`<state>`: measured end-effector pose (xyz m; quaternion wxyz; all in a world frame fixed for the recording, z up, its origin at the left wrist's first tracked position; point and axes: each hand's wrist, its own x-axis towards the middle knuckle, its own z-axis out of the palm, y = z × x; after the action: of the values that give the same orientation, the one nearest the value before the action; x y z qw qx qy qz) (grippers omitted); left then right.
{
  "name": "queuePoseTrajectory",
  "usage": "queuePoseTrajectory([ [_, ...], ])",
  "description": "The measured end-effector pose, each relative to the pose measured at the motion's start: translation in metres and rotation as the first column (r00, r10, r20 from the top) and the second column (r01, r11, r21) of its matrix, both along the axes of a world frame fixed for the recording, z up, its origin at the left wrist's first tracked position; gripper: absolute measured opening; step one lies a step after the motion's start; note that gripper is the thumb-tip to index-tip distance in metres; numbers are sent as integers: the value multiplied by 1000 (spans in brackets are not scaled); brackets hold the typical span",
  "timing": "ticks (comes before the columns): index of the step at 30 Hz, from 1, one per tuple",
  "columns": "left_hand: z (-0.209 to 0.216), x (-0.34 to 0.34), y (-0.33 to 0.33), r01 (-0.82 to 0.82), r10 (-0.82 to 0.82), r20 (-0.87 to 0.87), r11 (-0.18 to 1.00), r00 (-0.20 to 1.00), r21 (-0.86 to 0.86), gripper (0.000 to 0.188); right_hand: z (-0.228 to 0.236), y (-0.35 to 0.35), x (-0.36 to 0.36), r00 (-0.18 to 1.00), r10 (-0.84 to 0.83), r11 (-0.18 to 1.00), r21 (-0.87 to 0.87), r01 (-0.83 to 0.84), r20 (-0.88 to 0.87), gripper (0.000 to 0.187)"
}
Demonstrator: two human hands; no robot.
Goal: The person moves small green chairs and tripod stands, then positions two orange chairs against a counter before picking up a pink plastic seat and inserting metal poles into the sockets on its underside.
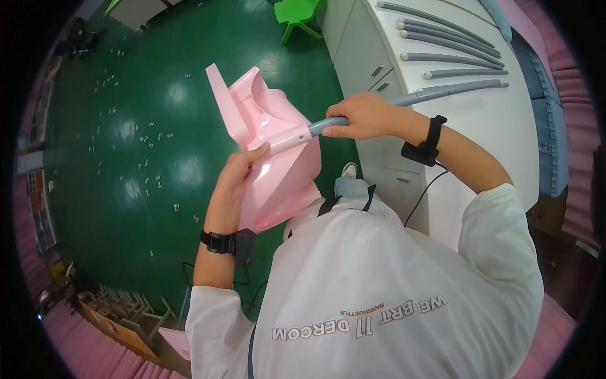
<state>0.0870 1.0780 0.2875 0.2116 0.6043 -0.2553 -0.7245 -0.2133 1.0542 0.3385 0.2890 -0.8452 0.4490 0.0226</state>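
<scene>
A pink plastic dustpan [287, 167] is held up in front of my body, its tubular socket pointing right. My left hand [236, 172] is closed on the dustpan, with the thumb along the socket; most of its fingers are hidden behind the plastic. A grey pole [435, 92] meets the socket's end and runs right, over the white cabinet top. My right hand [363, 116] wraps round this pole a little way from the joint. Both wrists wear black bands with small boxes.
Several grey poles [451, 58] with white end caps lie on the white cabinet [480, 145] at right. A green plastic chair [295, 14] stands at the far side. Small white marks dot the green floor [180, 126]. Small chairs [129, 309] stand at lower left, and a black cable [426, 196] hangs near my right arm.
</scene>
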Motion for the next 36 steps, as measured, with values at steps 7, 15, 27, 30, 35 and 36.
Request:
queuePoseTrajectory([
  [7,-17,3,-1,-13,12,-67,1000,998,-22,38,-15,-18,20,988,5,1000,-20,-9,-156,53],
  [15,-18,0,2,-29,28,-44,1000,999,-11,40,-26,-24,28,989,18,1000,-9,-19,-145,59],
  [27,-16,2,4,-7,8,39,999,999,-32,40,-23,-9,29,988,-80,996,-59,72,-135,58],
  [30,0,-6,4,8,-7,30,999,1000,-35,42,-19,-13,29,978,-85,994,45,96,-190,60],
  [35,-2,-5,5,-7,7,14,1000,1000,-17,46,-27,-18,26,989,-41,986,157,64,-144,63],
  [36,-2,-7,4,1,0,26,999,1000,-32,43,-29,-21,25,992,-15,975,217,42,-123,63],
])
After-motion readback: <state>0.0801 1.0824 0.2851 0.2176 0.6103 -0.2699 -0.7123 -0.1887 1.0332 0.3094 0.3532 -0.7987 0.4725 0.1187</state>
